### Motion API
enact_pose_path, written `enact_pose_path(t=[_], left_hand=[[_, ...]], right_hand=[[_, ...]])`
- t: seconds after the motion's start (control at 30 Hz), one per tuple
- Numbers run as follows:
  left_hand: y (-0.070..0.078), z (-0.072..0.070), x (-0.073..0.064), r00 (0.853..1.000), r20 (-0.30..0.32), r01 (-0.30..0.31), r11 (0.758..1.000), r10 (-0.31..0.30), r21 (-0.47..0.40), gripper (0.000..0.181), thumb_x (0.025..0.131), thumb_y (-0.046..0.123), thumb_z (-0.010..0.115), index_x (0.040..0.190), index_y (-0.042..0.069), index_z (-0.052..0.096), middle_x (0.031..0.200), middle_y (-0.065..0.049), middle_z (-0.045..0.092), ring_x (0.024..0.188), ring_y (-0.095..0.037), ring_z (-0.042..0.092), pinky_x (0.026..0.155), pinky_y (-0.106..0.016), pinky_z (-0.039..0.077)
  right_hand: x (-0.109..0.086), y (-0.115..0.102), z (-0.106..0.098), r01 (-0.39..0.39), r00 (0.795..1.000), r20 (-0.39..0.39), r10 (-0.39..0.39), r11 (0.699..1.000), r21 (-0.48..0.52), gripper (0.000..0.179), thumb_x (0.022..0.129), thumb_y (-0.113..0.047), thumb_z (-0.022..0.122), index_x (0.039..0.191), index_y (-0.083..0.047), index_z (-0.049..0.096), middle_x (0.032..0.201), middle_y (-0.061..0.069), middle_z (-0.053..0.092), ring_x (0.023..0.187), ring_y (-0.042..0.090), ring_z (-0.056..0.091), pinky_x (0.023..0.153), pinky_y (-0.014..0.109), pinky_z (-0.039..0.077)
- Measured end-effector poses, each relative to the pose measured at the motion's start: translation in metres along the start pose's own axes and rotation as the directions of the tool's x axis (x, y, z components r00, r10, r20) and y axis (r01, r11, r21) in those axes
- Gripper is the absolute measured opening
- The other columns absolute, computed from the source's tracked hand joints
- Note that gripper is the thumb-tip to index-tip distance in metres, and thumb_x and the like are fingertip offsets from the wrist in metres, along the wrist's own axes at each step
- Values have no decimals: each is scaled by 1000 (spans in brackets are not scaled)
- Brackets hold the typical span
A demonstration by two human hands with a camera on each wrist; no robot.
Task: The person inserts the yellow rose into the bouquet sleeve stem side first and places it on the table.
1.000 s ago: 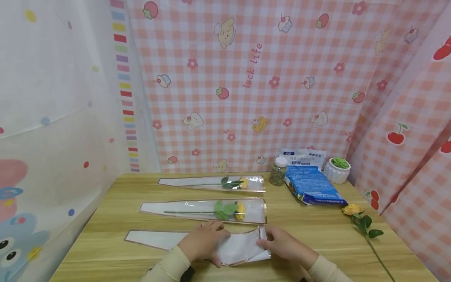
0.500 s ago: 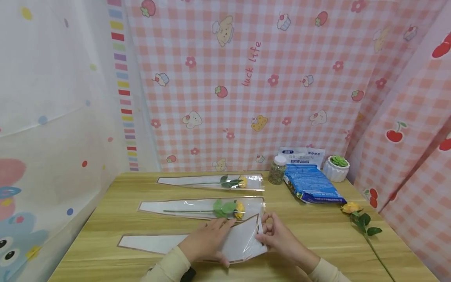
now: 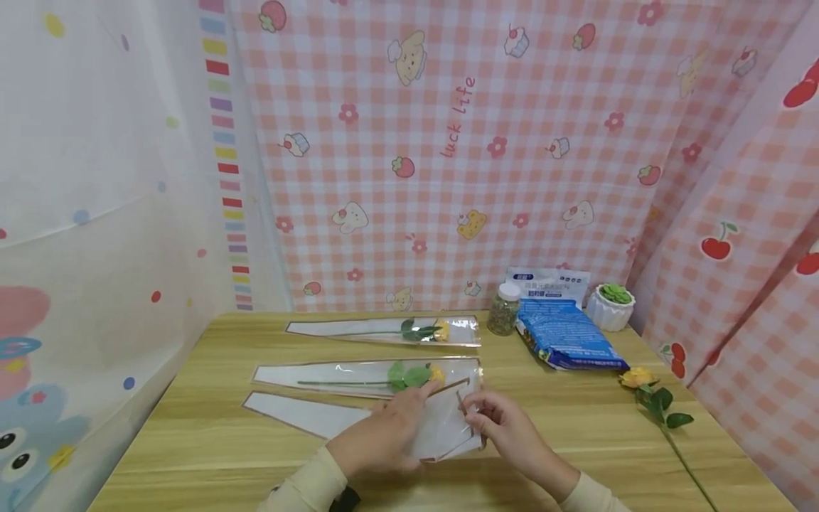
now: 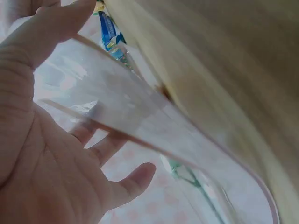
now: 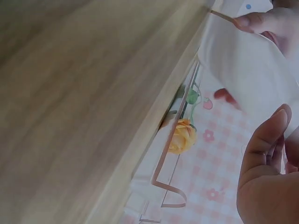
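A long, tapering white flower sleeve [image 3: 441,430] with a brown border slants over the near part of the table, narrow end to the left. My left hand [image 3: 387,430] holds it across the middle; in the left wrist view the thumb lies at one edge of the sleeve [image 4: 117,88] and the fingers at the other. At the wide mouth, my right hand [image 3: 508,430] pinches the film between thumb and fingers, and the layers there stand a little apart. The right wrist view shows the right thumb [image 5: 268,133] against the white sheet [image 5: 243,60].
Just behind lies a sleeved yellow rose [image 3: 358,377], with another sleeved rose [image 3: 365,331] farther back. A loose yellow rose [image 3: 640,378] lies at the right. A jar [image 3: 504,313], a blue bag [image 3: 569,334] and a potted succulent [image 3: 611,307] stand at the back right.
The sleeve's narrow end has swung away from me, toward the sleeved rose behind. Its wide mouth has parted a little, and the right fingers have shifted along the rim.
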State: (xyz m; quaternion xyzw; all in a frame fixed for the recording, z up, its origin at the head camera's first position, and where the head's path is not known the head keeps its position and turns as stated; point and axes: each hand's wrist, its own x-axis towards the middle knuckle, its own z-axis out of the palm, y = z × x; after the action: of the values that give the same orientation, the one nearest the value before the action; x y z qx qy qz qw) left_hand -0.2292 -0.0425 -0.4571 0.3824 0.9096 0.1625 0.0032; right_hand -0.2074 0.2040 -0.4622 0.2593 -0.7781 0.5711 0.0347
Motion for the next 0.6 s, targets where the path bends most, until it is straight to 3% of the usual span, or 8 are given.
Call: enact_pose_path(t=[0.1,0.23,0.33,0.47,0.6], left_hand=[[-1,-4,0,1000,-16,2,1000,-2,22,123,73,32,89,162,10,8,150,-13,42,136,-23,43,97,-54,47],[-1,-9,-2,1000,-24,2,1000,-1,30,120,77,34,85,163,15,4,158,-13,35,143,-28,37,102,-64,40],[0,-13,-5,1000,-28,7,999,-6,34,119,78,32,83,163,21,1,159,-13,35,146,-29,34,105,-70,33],[3,-14,-6,999,-48,-3,998,6,61,119,79,33,84,163,26,0,151,-10,42,140,-25,39,105,-67,32],[4,-15,-8,993,-101,-40,988,55,150,120,77,40,86,163,23,3,142,-6,46,131,-20,45,102,-56,35]], right_hand=[[-1,0,-4,-36,999,16,35,999,27,22,101,-6,57,111,12,65,101,16,69,75,4,60,59,28,54],[-2,1,-7,-90,994,63,86,993,73,26,105,-8,52,114,12,65,111,22,67,79,6,62,62,27,55],[-2,-1,-8,-106,990,95,103,994,26,23,104,-7,55,117,7,67,114,21,67,81,7,62,64,27,55],[-1,-2,-6,-111,979,166,119,992,-58,24,99,-8,63,121,-3,70,117,14,70,85,5,61,70,24,54],[0,-5,-3,-160,956,243,167,986,-48,33,97,-11,67,130,-5,67,87,4,70,70,4,57,61,19,48]])
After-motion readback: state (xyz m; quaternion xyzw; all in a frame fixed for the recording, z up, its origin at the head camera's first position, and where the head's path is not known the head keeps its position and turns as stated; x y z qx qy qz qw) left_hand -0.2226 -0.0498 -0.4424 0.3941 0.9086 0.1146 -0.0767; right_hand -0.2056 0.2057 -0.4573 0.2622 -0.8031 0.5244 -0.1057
